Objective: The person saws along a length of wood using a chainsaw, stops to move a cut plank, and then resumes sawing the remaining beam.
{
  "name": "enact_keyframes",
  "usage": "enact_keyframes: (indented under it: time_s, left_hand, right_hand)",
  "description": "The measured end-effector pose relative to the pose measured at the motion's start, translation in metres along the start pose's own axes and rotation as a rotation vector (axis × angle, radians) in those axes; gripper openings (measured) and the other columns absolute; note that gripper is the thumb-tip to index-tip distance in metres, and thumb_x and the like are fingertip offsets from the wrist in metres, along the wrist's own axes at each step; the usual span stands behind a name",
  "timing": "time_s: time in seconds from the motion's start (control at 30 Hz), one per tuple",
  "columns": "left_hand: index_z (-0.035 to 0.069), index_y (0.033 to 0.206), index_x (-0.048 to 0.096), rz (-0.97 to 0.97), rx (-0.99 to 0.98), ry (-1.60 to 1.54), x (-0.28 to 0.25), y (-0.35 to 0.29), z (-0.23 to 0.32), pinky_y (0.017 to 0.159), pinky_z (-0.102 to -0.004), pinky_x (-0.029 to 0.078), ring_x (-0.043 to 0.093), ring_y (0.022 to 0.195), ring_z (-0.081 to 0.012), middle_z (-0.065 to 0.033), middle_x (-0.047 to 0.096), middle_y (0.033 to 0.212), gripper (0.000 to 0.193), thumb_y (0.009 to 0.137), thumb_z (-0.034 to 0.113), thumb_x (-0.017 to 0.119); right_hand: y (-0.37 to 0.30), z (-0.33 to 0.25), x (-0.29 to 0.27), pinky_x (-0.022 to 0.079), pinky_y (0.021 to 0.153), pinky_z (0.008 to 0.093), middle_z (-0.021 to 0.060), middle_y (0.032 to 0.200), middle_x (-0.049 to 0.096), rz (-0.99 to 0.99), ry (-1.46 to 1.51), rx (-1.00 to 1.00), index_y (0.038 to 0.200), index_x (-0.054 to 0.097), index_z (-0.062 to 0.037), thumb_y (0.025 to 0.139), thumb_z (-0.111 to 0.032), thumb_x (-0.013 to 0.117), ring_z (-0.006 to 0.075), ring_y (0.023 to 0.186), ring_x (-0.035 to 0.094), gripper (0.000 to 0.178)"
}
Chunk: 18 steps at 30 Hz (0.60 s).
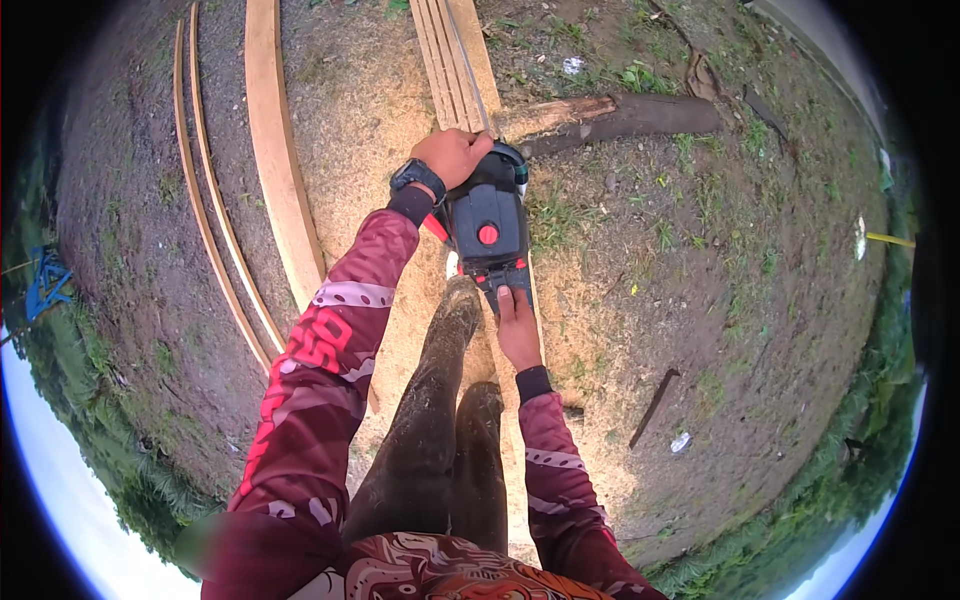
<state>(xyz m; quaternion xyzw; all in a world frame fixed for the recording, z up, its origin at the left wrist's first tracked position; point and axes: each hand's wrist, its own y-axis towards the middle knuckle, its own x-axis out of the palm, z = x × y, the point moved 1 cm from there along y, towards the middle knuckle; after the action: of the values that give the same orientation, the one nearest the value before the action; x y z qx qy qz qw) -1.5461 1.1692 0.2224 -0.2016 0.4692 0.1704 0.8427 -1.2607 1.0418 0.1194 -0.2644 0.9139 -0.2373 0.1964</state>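
A black chainsaw with red parts [487,205] lies over a long wooden board [482,60], its body in the middle of the view. My left hand [452,158], with a dark watch on the wrist, is closed round the front handle. Behind the body, my right hand [518,328] grips the rear handle; its fingers are partly hidden underneath. The guide bar [467,65] points away from me along the board. Left of the bar, long parallel cuts divide the wood into narrow strips [436,62].
A log [640,117] lies crosswise to the right of the board, near its far part. On the left lie a wide plank [272,130] and two thin strips [198,185]. Sawdust [370,110] covers the ground around my legs. A dark flat piece [654,408] lies at right.
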Motion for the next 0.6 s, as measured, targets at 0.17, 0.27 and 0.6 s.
enact_keyframes:
  time_s: [0.17,0.27,0.6]
  left_hand:
    - [0.006,0.094,0.079,-0.003,0.006,0.043,0.019,-0.038,0.002,0.075,-0.0504,0.056,0.071,0.08,-0.0444,-0.0231,0.072,0.082,0.062,0.1,0.061,0.049]
    - [0.007,0.096,0.079,-0.005,-0.009,0.033,0.031,-0.059,0.004,0.074,-0.0497,0.056,0.07,0.079,-0.0447,-0.0235,0.072,0.082,0.061,0.1,0.06,0.049]
    - [0.013,0.093,0.081,-0.061,-0.069,0.051,0.063,-0.132,0.033,0.078,-0.0506,0.057,0.072,0.083,-0.0411,-0.0188,0.075,0.086,0.059,0.099,0.061,0.046]
  right_hand:
    - [-0.03,0.027,-0.013,0.044,0.064,0.0347,0.0066,0.081,0.059,-0.018,-0.029,-0.017,0.126,0.057,-0.0012,0.11,-0.043,0.047,0.0156,0.066,0.05,0.046]
    - [-0.047,0.036,-0.021,0.043,0.063,0.034,0.0061,0.082,0.059,-0.02,-0.053,-0.037,0.125,0.057,-0.0009,0.11,-0.043,0.047,0.0145,0.066,0.049,0.046]
    - [-0.11,0.081,-0.05,0.046,0.09,0.0562,0.0327,0.107,0.067,-0.067,-0.017,0.061,0.118,0.056,-0.0018,0.108,-0.047,0.044,0.056,0.106,0.059,0.048]
